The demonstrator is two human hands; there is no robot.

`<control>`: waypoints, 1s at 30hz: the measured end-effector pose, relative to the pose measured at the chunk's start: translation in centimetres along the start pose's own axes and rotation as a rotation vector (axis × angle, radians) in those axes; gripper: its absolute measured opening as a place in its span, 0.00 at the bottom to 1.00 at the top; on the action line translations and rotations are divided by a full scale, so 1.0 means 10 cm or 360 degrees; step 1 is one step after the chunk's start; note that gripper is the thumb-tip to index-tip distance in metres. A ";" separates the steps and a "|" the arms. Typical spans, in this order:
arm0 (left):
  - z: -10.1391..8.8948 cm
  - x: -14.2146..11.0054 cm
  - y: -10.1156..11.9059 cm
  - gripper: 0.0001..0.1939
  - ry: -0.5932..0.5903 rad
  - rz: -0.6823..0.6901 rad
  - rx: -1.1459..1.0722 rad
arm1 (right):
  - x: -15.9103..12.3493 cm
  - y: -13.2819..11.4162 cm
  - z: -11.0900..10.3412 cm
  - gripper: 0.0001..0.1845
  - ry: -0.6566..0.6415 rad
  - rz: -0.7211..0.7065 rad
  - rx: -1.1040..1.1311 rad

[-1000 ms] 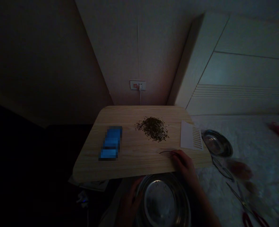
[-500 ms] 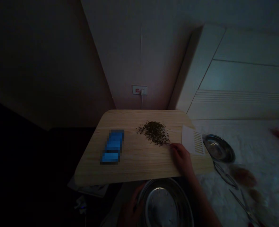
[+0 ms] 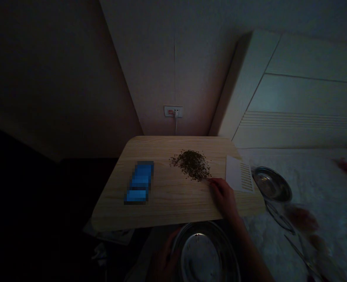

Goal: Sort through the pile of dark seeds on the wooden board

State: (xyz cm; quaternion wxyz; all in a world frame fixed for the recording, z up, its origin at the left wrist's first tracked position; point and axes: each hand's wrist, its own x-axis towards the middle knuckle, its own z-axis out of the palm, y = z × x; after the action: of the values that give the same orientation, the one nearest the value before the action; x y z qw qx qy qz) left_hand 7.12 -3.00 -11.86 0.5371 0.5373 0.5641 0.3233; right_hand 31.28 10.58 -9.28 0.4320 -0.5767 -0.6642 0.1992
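Observation:
My right hand (image 3: 222, 192) rests low over the wooden table (image 3: 173, 207), its fingers pinched on a thin, slim tool (image 3: 207, 179) whose kind is too dark to tell. The tool's tip touches the near right edge of a spread heap of small dark seed-like grains (image 3: 193, 163). Below the table's front edge, my left hand (image 3: 165, 256) is closed on the left rim of a round metal basin (image 3: 201, 254). A few dark specks lie inside the basin. The left fingers are dim and partly hidden.
A pixelated blue-screened phone (image 3: 139, 183) lies on the table's left. A white slotted board (image 3: 239, 174) sits at the right edge. On the white bedding are a metal bowl (image 3: 272, 185), a blurred reddish-brown thing (image 3: 302, 218) and scissors (image 3: 298, 250). A wall socket (image 3: 173, 111) is behind.
My right hand has shifted slightly left with the thin tool, towards the grains. My left hand and the basin are nearly unchanged.

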 end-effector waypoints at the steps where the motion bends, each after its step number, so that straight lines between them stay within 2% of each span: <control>1: 0.00 0.00 0.00 0.21 0.0007 -0.0004 -0.0010 | 0.00 0.00 0.00 0.11 -0.0003 0.0000 -0.0003; 9: 0.01 0.00 0.08 0.19 0.0091 -0.0102 0.0002 | 0.00 -0.02 -0.01 0.11 -0.0039 -0.0036 -0.0054; 30: 0.00 -0.02 0.10 0.20 0.0116 -0.0046 -0.0028 | -0.03 -0.07 -0.03 0.11 -0.0109 -0.0102 -0.0073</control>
State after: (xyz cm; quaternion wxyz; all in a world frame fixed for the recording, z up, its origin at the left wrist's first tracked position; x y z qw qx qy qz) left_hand 7.38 -3.00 -10.90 0.5256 0.5122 0.5882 0.3398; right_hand 31.11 10.07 -8.72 0.4019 -0.5578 -0.7010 0.1895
